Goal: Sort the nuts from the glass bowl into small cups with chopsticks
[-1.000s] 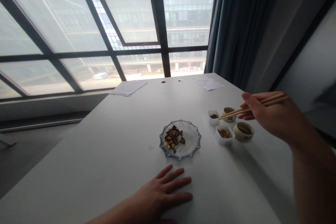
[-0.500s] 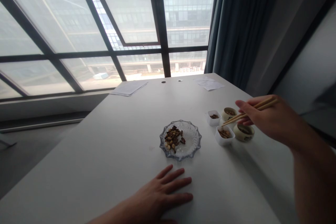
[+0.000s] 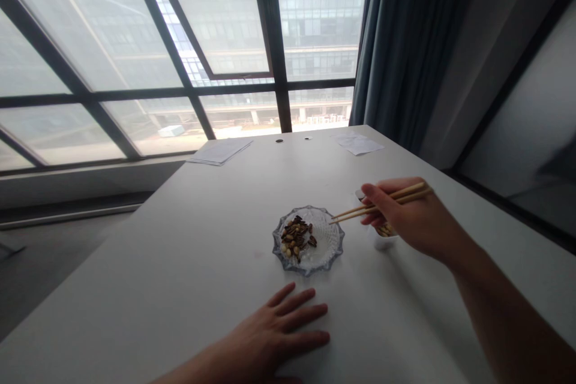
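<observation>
My right hand (image 3: 400, 210) grips a pair of wooden chopsticks (image 3: 360, 210), their tips over the right rim of a scalloped glass plate (image 3: 330, 252). The tips are slightly apart, and I make out nothing between them. Dark seeds and pale round nuts (image 3: 296, 237) lie heaped on the plate's left half. Below my right hand, a small white cup (image 3: 384, 243) with brown pieces is partly covered; another white cup (image 3: 360, 194) barely shows behind the fingers. Near the plate's front side, my left hand (image 3: 288, 330) rests flat on the table, fingers spread, holding nothing.
The white table (image 3: 180, 288) runs back to a large window. Sheets of paper (image 3: 220, 151) lie at its far left corner, and more paper (image 3: 360, 143) at the far right. A dark curtain (image 3: 396, 60) hangs behind the right side.
My right hand has moved left with the chopsticks, from above the white cup to the glass plate's edge. It now hides the two beige pots. My left hand has stayed put.
</observation>
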{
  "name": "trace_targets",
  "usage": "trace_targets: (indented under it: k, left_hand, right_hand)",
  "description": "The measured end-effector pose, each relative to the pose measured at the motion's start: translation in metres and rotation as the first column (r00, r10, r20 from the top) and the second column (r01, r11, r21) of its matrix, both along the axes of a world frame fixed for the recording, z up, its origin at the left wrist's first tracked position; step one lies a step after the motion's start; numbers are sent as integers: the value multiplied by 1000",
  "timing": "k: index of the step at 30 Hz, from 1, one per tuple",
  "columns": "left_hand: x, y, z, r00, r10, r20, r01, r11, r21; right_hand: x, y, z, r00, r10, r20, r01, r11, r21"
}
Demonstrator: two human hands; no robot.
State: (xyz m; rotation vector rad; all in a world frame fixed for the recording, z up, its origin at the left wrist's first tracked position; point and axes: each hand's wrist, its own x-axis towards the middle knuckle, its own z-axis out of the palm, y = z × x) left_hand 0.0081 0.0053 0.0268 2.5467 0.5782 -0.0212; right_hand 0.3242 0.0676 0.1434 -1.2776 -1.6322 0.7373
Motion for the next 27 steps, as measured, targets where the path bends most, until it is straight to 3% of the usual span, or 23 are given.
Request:
trace_targets:
  k: [4, 13, 27]
  left_hand:
    - [-1, 0, -1, 1000, 4, 3, -4, 1000, 10]
    - [0, -1, 0, 999, 1, -45, 0, 1000, 14]
    - [0, 0, 0, 1000, -17, -26, 18, 999, 52]
  right_hand:
    - [-25, 5, -17, 990, 140, 15, -139, 988, -69]
    - [-38, 15, -37, 980, 197, -39, -200, 970, -139]
    - [-47, 19, -51, 983, 125, 136, -130, 991, 28]
